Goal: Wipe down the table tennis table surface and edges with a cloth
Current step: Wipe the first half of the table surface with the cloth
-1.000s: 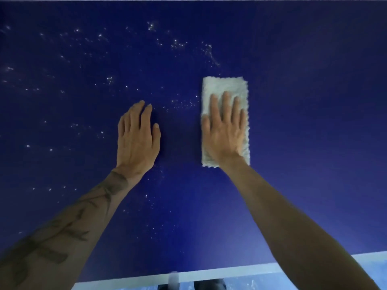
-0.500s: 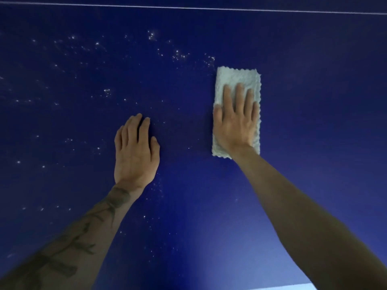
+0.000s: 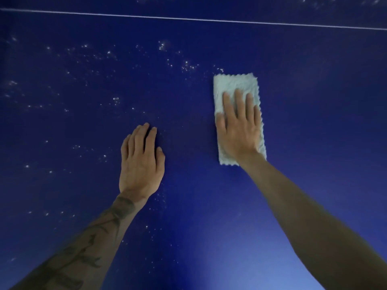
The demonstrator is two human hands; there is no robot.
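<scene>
Blue table surface (image 3: pixel 314 101), speckled at left: a soft, light folded cloth (image 3: pixel 236 84) is pressed flat under the outstretched right hand (image 3: pixel 238 130); the flat, empty left hand (image 3: pixel 142 162) is rested nearby.

Both arms stretch forward, palms down.
Left hand (image 3: pixel 141 164) lies flat, fingers together; right hand (image 3: pixel 238 130) reaches farther, fingers straight and slightly spread.

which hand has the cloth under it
The right hand, pressed flat on the white cloth. The left hand rests directly on the bare blue table, beside the cloth and apart from it.
</scene>
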